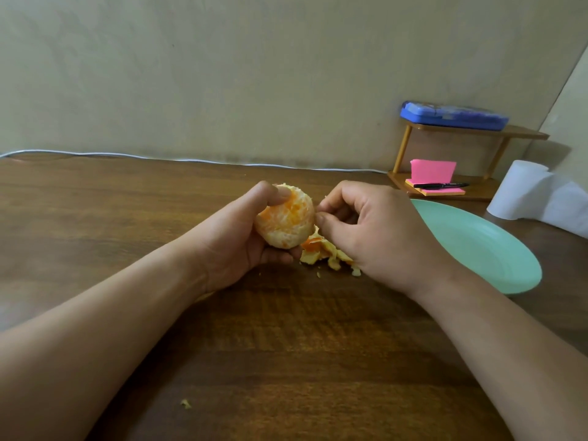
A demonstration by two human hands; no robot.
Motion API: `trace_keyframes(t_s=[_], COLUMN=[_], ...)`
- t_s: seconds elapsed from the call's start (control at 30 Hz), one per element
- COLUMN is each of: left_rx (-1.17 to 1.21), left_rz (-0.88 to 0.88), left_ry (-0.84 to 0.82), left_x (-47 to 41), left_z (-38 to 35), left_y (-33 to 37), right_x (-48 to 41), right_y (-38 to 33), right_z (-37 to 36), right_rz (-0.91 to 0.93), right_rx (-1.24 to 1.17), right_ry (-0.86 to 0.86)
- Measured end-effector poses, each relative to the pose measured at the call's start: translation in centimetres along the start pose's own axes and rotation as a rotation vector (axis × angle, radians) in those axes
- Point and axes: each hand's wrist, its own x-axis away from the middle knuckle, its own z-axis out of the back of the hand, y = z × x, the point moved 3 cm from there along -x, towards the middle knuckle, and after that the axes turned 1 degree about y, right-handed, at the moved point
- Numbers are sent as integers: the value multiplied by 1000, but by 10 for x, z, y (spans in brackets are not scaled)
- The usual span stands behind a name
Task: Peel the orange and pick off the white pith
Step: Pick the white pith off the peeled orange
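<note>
Gripping the orange (286, 221): left hand (235, 240), fingers curled round it, above wooden table (286, 361). Right hand (378, 230) thumb and forefinger pinched together on orange's right edge. Peel scraps (319, 249) just below orange; green plate (496, 249) right of it.

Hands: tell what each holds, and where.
Left hand grips the peeled orange, fingers beneath, thumb on top. Right hand pinches its right edge, probably pith.

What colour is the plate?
The plate is mint green, seen best in the head view.
</note>
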Motion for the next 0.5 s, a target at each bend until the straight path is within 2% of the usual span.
trace_keyframes(t_s=[0.3,0.5], left_rx=[58,146], left_rz=[38,60], left_ry=[-76,-135], left_x=[1,2], left_z=[-1,1], left_y=[-1,1], right_x=[-1,-3], right_y=[4,15], right_z=[-1,0], right_rz=[27,-27], right_rx=[-60,7], right_ry=[-19,-4])
